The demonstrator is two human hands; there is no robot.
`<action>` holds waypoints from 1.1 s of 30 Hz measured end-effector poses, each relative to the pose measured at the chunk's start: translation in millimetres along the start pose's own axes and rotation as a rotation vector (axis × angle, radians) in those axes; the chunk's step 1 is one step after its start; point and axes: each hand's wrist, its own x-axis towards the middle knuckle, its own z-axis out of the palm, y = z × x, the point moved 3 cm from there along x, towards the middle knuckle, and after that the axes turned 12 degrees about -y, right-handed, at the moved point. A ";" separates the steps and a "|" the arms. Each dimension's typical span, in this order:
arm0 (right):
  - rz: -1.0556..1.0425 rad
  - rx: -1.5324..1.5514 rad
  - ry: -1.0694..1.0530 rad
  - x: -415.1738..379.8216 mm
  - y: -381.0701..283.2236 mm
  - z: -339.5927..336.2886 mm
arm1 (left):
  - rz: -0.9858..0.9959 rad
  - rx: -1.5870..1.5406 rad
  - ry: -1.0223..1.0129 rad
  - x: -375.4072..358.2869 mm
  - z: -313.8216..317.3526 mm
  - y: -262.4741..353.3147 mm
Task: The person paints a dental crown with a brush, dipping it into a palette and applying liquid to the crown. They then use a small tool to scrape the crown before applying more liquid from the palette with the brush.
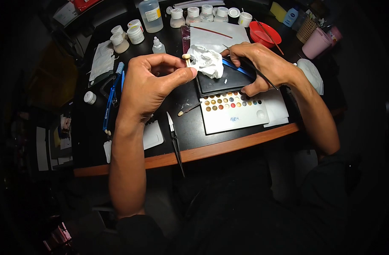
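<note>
Between the thumb and forefinger of my left hand (154, 80), a small cream tooth-shaped piece (186, 56) stands on a short pale peg. Just right of it is a crumpled white tissue (208, 61). My right hand (262, 63) holds a thin dark-handled brush (269, 81), its handle sloping down past the wrist side. A blue-handled tool (237, 67) runs under that hand. The right thumb is at the lower edge of a black tray-like lid (215, 87), above a white palette (233, 124) with rows of coloured wells.
Tweezers (174, 138) with white tips lie across the wooden table edge (220, 145). A thin tool (190, 109) lies left of the palette. White-lidded jars (193, 16), a clear bottle (151, 18), a dropper bottle (158, 46) and a red bowl (262, 35) stand further back.
</note>
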 end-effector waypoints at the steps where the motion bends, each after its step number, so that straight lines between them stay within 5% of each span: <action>1: 0.008 -0.002 -0.010 -2.4 -0.7 0.5 | 0.008 0.005 -0.001 0.3 0.3 -0.2; 33: 0.043 0.088 -0.024 -42.5 -57.5 24.0 | 0.023 0.069 -0.031 0.1 0.2 -0.6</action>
